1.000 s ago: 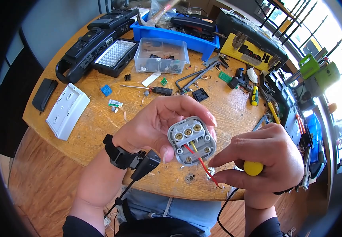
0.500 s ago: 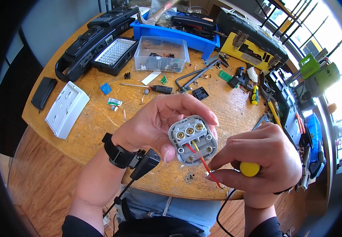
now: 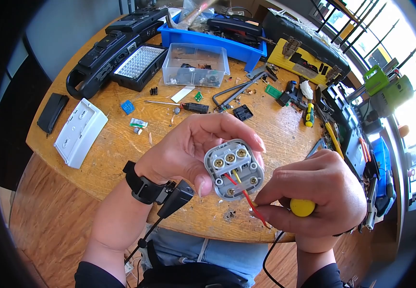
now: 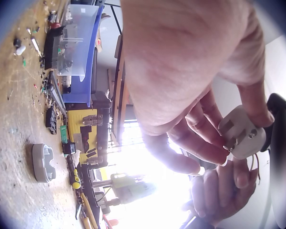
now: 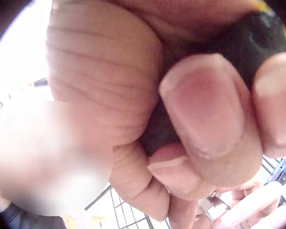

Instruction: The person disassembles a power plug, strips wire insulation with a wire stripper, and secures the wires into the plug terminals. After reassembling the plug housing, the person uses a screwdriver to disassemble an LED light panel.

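Note:
My left hand (image 3: 174, 153) grips a grey-white mains plug (image 3: 247, 172) by its sides. Its open back faces up, showing several brass screws. On the other face, metal prongs (image 4: 228, 127) stick out in the left wrist view. A red wire (image 3: 249, 200) and a yellow wire (image 3: 237, 176) come out of the plug towards my right hand (image 3: 328, 192). Right thumb and index finger pinch at the wires, with the red end passing beyond the fingertips. The other right fingers curl round a black handle (image 5: 236, 45) with a rounded yellow end (image 3: 302, 207); its far part is hidden.
A grey-white cover (image 4: 42, 163) lies on the table. Behind are a clear box (image 3: 193, 67), a blue bin (image 3: 251, 60) and a yellow-black toolbox (image 3: 296, 62). A screwdriver (image 3: 193, 107) and hex keys (image 3: 232, 98) lie beyond my hands; a white casing (image 3: 80, 134) is at left.
My right hand has edged slightly left, and its thumb and index finger have closed together at the wires. The plug has shifted only a little in my left hand's grip.

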Demonstrator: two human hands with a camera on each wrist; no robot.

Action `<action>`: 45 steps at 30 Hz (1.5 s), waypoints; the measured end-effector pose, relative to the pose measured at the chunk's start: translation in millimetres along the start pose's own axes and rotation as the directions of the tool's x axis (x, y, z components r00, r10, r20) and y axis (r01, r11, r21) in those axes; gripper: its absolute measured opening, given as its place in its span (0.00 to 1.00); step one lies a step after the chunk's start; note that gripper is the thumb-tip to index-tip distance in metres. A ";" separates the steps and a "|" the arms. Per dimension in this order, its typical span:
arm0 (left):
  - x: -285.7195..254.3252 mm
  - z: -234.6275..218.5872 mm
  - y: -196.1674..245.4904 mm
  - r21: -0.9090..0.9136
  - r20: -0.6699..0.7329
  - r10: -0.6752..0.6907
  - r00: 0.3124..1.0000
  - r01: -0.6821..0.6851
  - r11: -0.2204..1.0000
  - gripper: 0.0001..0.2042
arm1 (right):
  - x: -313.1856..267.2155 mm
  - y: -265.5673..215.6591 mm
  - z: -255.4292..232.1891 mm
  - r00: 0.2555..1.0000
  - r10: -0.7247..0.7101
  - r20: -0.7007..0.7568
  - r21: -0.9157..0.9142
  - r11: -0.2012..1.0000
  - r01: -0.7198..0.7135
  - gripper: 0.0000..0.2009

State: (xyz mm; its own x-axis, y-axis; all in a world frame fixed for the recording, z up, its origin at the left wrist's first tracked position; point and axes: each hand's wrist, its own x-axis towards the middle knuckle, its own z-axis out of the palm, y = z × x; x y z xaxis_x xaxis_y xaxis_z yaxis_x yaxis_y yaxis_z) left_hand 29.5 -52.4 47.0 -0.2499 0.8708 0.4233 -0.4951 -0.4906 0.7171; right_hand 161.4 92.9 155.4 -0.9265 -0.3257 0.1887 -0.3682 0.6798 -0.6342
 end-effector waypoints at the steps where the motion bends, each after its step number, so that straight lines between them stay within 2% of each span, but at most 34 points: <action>1: 0.1 -0.5 -0.4 0.000 0.005 0.004 1.000 -0.004 1.000 0.35 | -0.1 0.1 -0.3 1.000 0.000 0.000 0.000 1.000 0.000 0.05; 10: 0.1 -2.4 -1.4 0.000 0.016 0.004 1.000 -0.004 1.000 0.35 | -1.1 1.9 -4.8 0.998 -0.029 0.054 0.006 1.000 0.029 0.05; 18: 0.6 -4.0 -2.3 0.005 0.027 0.018 0.999 -0.018 1.000 0.35 | -12.1 3.3 -18.0 0.997 -0.072 -0.035 -0.021 0.997 0.071 0.08; 21: 1.1 -7.0 -3.1 0.023 0.022 0.023 0.999 -0.024 0.999 0.35 | -13.9 1.2 -20.4 0.995 -0.101 -0.017 -0.019 0.995 0.100 0.11; 23: 2.1 -12.7 -8.0 -0.049 0.114 0.094 0.989 -0.089 0.995 0.39 | -14.5 -1.4 -20.7 0.995 -0.099 0.010 -0.019 0.995 0.099 0.12; 24: 1.9 -10.1 -6.2 -0.049 0.115 0.096 0.989 -0.090 0.995 0.39 | -15.1 -3.0 -20.7 0.995 -0.098 0.035 -0.018 0.995 0.098 0.13; 25: 1.2 -5.6 -2.9 -0.009 0.050 0.055 0.997 -0.055 0.998 0.38 | -15.2 -5.1 -20.0 0.995 -0.089 0.042 -0.048 0.995 0.091 0.14; 26: 0.8 -3.0 -1.2 0.029 -0.017 0.016 1.000 -0.016 0.999 0.37 | -15.1 -6.2 -18.2 0.995 -0.089 0.041 -0.049 0.995 0.091 0.14; 28: 0.8 -2.7 -1.7 0.026 -0.022 0.015 1.000 -0.014 1.000 0.37 | -14.5 -7.8 -14.5 0.996 -0.077 0.037 -0.119 0.990 0.081 0.12; 34: 1.1 -2.4 -1.0 0.024 -0.032 0.001 0.999 0.000 1.000 0.37 | -13.5 -8.7 -10.4 0.995 -0.080 0.062 -0.142 0.986 0.088 0.06; 45: 0.9 -3.4 -2.5 0.009 -0.016 0.004 1.000 -0.004 1.000 0.37 | -13.8 -8.0 -10.9 0.992 -0.097 0.078 -0.125 0.986 0.106 0.06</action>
State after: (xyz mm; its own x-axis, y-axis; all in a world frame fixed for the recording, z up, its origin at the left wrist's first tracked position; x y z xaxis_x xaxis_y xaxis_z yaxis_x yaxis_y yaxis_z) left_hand 27.7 -50.2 43.7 -0.2651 0.8692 0.4174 -0.4870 -0.4943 0.7201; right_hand 176.3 99.1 166.0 -0.8775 -0.4402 0.1903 -0.4714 0.7184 -0.5116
